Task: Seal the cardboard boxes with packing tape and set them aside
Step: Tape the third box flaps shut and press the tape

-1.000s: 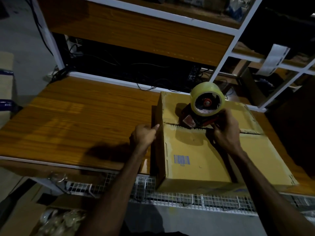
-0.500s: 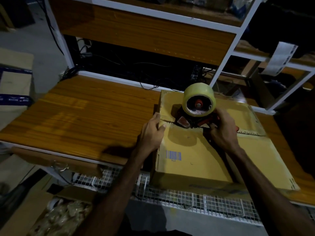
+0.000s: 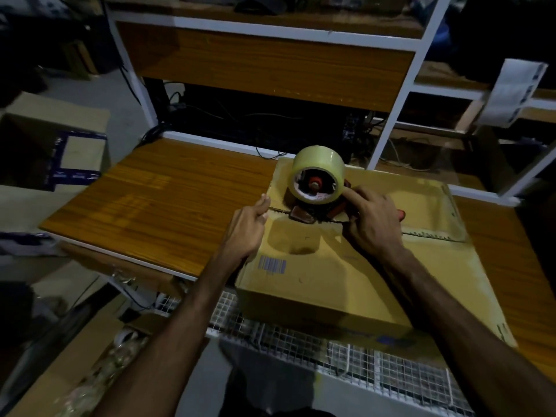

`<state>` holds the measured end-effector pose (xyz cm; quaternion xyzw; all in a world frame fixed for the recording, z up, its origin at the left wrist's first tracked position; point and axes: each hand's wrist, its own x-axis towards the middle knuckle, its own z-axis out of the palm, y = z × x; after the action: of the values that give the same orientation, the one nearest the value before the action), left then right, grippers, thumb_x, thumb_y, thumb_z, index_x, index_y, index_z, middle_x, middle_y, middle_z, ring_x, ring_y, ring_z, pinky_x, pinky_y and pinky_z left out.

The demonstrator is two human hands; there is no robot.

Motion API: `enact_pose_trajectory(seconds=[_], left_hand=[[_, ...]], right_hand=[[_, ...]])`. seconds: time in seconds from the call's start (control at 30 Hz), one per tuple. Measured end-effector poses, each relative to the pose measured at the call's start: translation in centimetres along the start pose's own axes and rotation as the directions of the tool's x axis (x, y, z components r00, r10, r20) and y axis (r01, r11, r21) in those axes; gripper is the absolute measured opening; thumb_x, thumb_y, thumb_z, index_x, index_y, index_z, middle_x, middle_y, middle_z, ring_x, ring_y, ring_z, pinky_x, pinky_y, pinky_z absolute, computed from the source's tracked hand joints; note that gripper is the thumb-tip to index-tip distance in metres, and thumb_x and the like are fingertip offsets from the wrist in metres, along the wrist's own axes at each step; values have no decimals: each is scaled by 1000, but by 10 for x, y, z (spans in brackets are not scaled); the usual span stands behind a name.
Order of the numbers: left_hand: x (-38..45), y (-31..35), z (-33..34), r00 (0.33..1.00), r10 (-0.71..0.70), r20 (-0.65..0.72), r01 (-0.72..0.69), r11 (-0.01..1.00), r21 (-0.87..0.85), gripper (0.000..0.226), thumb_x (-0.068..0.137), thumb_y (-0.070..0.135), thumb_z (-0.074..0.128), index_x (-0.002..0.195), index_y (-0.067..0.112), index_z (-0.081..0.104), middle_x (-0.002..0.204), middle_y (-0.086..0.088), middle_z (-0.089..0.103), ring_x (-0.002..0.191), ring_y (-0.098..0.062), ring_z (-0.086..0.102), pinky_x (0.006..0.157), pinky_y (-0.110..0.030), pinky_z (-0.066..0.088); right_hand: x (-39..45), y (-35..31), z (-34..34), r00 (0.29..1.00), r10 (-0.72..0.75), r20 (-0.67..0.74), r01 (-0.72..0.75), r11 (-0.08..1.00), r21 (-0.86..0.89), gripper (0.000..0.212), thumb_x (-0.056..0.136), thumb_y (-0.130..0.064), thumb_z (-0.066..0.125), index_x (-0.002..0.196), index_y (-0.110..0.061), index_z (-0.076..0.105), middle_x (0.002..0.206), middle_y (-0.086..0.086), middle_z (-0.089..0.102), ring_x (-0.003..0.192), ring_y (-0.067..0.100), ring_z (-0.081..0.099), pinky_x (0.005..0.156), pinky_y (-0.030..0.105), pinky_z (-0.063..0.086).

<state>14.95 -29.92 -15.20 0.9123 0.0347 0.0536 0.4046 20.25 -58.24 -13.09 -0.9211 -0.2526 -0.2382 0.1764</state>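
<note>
A: Dim workroom; a wooden bench [image 3: 168,203] under white-framed shelving [image 3: 270,31].

B: The cardboard box [image 3: 346,284] lies flat at the bench's right, its flap seam running left to right; tan, with a barcode label [image 3: 272,265] near the front left.

A: The tape dispenser [image 3: 316,188]?

B: It sits on the seam; the right hand [image 3: 371,224] is closed around its handle; the left hand [image 3: 246,230] rests, fingers curled, on the box's left edge.

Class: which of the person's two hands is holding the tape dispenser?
The right hand: it grips the dispenser on the box's seam. The left hand only steadies the box's left edge.
</note>
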Motion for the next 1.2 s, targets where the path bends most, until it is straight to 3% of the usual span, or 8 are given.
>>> enact_pose_trajectory(seconds=[0.17,0.37,0.53,0.7,0.87,0.97,1.07,1.2], left_hand=[[-4,5,1,999,-26,-42,29,998,54,46,109,10,49,154,20,50,163,5,39,151,-21,39,123,-40,34],[-8,10,2,997,-37,-60,44,993,107,46,110,10,46,156,17,48,163,1,40,153,-23,35,125,-47,30],[-10,16,2,998,-28,-55,36,990,134,46,111,7,44,156,15,47,163,0,41,153,-21,34,125,-42,29],[-12,21,2,998,-40,-49,47,988,147,45,111,10,42,155,20,48,163,3,41,149,-24,41,121,-47,36],[-14,23,6,996,-53,-71,63,987,147,45,111,9,42,155,20,48,162,3,41,150,-25,40,119,-41,30],[-14,25,7,993,-81,-87,93,986,138,45,112,12,42,155,23,47,162,5,42,147,-27,45,119,-50,37],[-16,24,9,992,-69,-108,85,986,147,44,111,14,42,154,25,47,161,5,43,138,-29,54,111,-57,48],[-15,25,15,986,-96,-136,134,940,314,54,106,10,48,155,31,46,162,3,43,103,-24,67,85,-48,62]], right_hand=[[-7,18,-12,999,0,33,1,1000,-27,70,84,-3,61,148,-30,56,117,6,67,102,29,58,85,45,44],[-46,85,-49,998,50,26,-49,998,-33,62,89,-5,67,146,-27,56,118,8,65,106,31,58,84,48,48],[-81,144,-80,994,100,46,-95,991,-89,57,94,-10,69,146,-26,53,126,9,61,112,28,55,89,47,44],[-105,183,-96,990,138,38,-137,990,-34,47,94,-14,58,140,-24,56,119,7,63,108,31,58,84,49,46],[-137,232,-115,963,269,-17,-270,963,-8,45,94,-5,63,134,-26,60,118,3,64,110,30,61,87,59,51],[-147,248,-116,960,279,-12,-278,960,44,44,94,-9,67,131,-32,60,121,-5,62,112,25,63,85,61,54],[-150,248,-111,952,303,-38,-299,950,87,46,93,-8,70,131,-32,61,120,-6,62,113,23,62,86,61,54],[-158,241,-103,939,337,-63,-325,934,151,43,94,-10,67,131,-31,61,119,-6,62,114,22,60,90,61,53]])
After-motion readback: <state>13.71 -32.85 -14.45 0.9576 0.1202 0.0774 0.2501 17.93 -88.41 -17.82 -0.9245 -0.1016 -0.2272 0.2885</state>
